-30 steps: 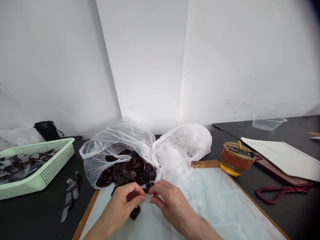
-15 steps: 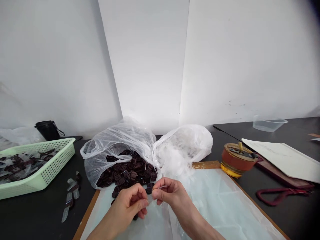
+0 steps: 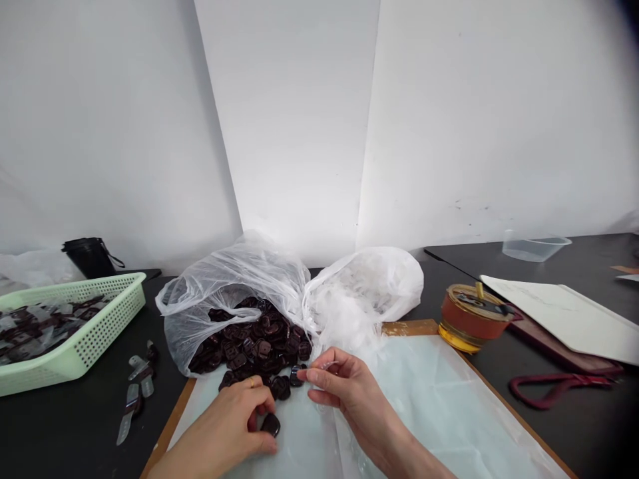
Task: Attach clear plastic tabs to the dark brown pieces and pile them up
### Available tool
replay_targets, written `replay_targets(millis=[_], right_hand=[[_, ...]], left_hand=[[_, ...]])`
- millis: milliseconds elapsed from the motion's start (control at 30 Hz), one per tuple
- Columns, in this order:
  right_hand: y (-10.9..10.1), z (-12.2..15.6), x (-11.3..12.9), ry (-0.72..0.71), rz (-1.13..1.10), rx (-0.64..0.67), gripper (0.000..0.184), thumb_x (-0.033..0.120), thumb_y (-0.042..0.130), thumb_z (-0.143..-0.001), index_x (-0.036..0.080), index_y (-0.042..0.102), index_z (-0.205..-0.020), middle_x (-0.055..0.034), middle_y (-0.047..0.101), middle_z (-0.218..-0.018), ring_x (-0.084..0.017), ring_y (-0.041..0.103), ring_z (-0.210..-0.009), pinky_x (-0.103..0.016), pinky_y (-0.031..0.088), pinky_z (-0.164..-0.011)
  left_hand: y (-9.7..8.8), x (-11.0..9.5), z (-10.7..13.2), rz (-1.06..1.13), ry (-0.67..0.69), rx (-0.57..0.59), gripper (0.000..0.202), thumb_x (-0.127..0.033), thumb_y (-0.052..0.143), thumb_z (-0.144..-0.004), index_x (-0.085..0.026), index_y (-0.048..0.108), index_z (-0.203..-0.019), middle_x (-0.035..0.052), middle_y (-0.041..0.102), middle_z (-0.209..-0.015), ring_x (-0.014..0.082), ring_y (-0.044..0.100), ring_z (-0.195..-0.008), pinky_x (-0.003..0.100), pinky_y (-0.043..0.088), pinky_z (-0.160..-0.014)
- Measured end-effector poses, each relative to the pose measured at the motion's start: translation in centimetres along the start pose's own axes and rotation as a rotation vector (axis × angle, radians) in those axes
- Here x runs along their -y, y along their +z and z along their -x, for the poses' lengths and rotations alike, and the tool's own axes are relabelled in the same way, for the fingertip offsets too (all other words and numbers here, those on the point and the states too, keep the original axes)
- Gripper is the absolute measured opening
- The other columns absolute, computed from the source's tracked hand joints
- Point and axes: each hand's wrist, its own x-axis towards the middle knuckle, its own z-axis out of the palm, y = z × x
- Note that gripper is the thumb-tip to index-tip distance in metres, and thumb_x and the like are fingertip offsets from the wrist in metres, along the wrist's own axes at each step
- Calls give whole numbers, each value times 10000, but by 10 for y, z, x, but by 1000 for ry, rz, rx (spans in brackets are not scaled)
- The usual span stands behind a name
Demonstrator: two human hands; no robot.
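Dark maroon buckles [image 3: 259,347], a translucent white bag [image 3: 239,266], a pale green basket [image 3: 100,326].

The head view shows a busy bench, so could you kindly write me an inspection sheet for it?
Surface: dark table, with a pale sheet on a board.
Job's things: dark buckles spilling from a white plastic bag.
Clutter: green basket, tin, red strap.
Hands: left hand on a loose buckle; right hand pinching a clear strip.
Cables: nothing seen.
Surroundings: white wall.

The left hand [image 3: 219,426] has moved from the right hand [image 3: 344,392] onto a dark button [image 3: 271,424].
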Motion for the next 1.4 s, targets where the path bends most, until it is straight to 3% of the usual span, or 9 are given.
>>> replay_targets(millis=[233, 467, 633, 767, 933, 1133, 1233, 1400], right_hand=[[-5, -4, 1, -5, 4, -40, 316, 358, 889, -591, 173, 664, -714, -26, 731, -747, -185, 681, -833, -247, 536, -695], [1, 3, 0, 36, 5, 72, 296, 341, 881, -620, 153, 701, -760, -41, 733, -716, -223, 718, -831, -240, 529, -632], [0, 3, -2, 62, -10, 152, 309, 351, 858, -665, 131, 731, -843, -95, 764, -850, -212, 701, -869, -274, 550, -707], [-3, 3, -2, 46, -60, 146, 270, 329, 843, -695, 136, 719, -839, -71, 739, -848, -180, 677, -859, -262, 556, -724], [-3, 4, -1, 59, -85, 171, 256, 330, 819, -730, 153, 667, -836, -34, 693, -795, -185, 704, -821, -195, 525, -598], [-3, 4, -4, 65, -56, 182, 228, 307, 799, -747, 160, 650, -835, -49, 682, -885, -225, 676, -955, -227, 545, -643], [-6, 3, -4, 46, -18, 156, 216, 301, 797, -748, 157, 666, -841, -39, 681, -848, -164, 648, -851, -229, 542, -670], [-8, 2, -1, 41, -20, 141, 217, 294, 808, -733, 150, 678, -829, -19, 663, -764, -117, 605, -731, -191, 511, -616]], left_hand=[[4, -8, 0, 84, -10, -8, 169, -125, 663, -647, -239, 640, -769, -24, 628, -712, 203, 557, -685, 270, 352, -590], [13, -8, -12, 658, -54, -147, 236, -205, 725, -703, -212, 492, -739, -74, 525, -642, 132, 521, -613, 247, 417, -599], [20, -6, -17, 997, -79, -207, 307, -315, 789, -697, -207, 504, -732, -41, 567, -757, 175, 630, -704, 371, 551, -712], [22, -5, -18, 978, -18, -219, 312, -312, 781, -720, -201, 493, -679, -5, 616, -825, 178, 617, -750, 329, 547, -687], [22, -10, -17, 953, 8, -177, 326, -294, 762, -749, -206, 462, -658, 65, 733, -884, 157, 581, -705, 257, 465, -599], [25, -12, -14, 1166, -61, -152, 263, -285, 805, -726, -186, 564, -690, 37, 730, -895, 159, 618, -811, 256, 475, -732], [25, -12, -14, 1275, -70, -101, 191, -274, 784, -765, -178, 622, -730, 42, 726, -939, 159, 628, -872, 272, 487, -822], [23, -13, -14, 1367, -116, -89, 148, -237, 759, -801, -173, 639, -744, 49, 731, -970, 137, 639, -824, 238, 518, -745]])
